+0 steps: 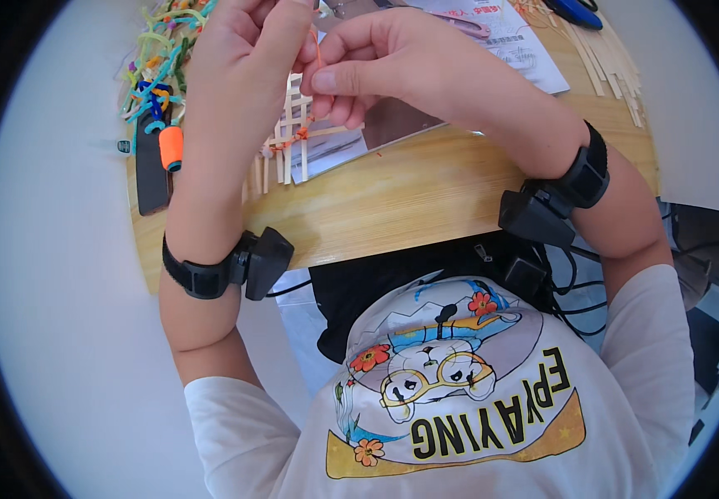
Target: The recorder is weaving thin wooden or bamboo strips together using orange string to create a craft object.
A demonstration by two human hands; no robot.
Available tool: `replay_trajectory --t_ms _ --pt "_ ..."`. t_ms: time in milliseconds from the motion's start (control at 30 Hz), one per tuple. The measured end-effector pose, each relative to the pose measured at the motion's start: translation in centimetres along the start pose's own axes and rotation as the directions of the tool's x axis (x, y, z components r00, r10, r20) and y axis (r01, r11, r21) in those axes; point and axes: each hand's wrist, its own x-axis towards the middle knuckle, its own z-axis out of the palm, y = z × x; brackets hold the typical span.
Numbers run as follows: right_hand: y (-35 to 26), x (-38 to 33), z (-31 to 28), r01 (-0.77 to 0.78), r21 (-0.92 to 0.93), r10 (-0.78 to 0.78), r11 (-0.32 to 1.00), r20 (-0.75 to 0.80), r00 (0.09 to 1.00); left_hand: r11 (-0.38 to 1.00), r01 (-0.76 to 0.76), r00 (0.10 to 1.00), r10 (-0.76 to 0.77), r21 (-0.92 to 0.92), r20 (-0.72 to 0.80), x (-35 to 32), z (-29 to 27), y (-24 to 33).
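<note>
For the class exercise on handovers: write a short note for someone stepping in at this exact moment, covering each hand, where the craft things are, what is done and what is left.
Left hand: raised over the table, fingers pinched near the top of the orange string.
Right hand: thumb and fingers pinching the same string lower down.
Stick lattice: hangs or rests below the hands on the wooden table; the string is tied around one crossing.
Done: several sticks crossed, one orange binding in place.
Left: other crossings look unbound.
Spare sticks at the far right; coloured pipe cleaners at the far left.

Orange string (318,51) taut, upright, tied at bottom onto pale wooden-stick lattice (291,137) over table edge.
</note>
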Motion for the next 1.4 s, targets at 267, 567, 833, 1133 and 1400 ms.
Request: replay_trajectory --t_ms 267,567,833,1133,1400 --pt "-4.1 -1.7 -2.3 -0.052 0.163 0.080 0.985 -0.165 0.983 0.815 -0.130 0.992 0.101 0.565 0.081 -1.4 -0.8 1.4" --pt "-6.3 -2.0 -2.7 0.124 0.420 -0.035 0.899 -0.213 0.976 0.786 -0.342 0.936 0.336 0.516 0.108 -2.0 2.5 1.7" --pt "-7.9 -3.7 -4.2 0.267 0.319 -0.169 0.909 -0.304 0.938 0.785 -0.255 0.956 0.293 0.565 0.023 0.1 2.9 1.3" --pt "-7.8 -4.9 -5.6 0.388 0.025 -0.346 0.921 -0.403 0.847 0.855 -0.279 0.938 0.340 0.437 -0.067 0.5 2.5 1.4" --pt "-8.1 -5.4 -4.7 0.369 -0.165 -0.404 0.915 -0.406 0.820 0.709 -0.417 0.880 0.471 0.568 0.058 -0.3 1.9 0.9"
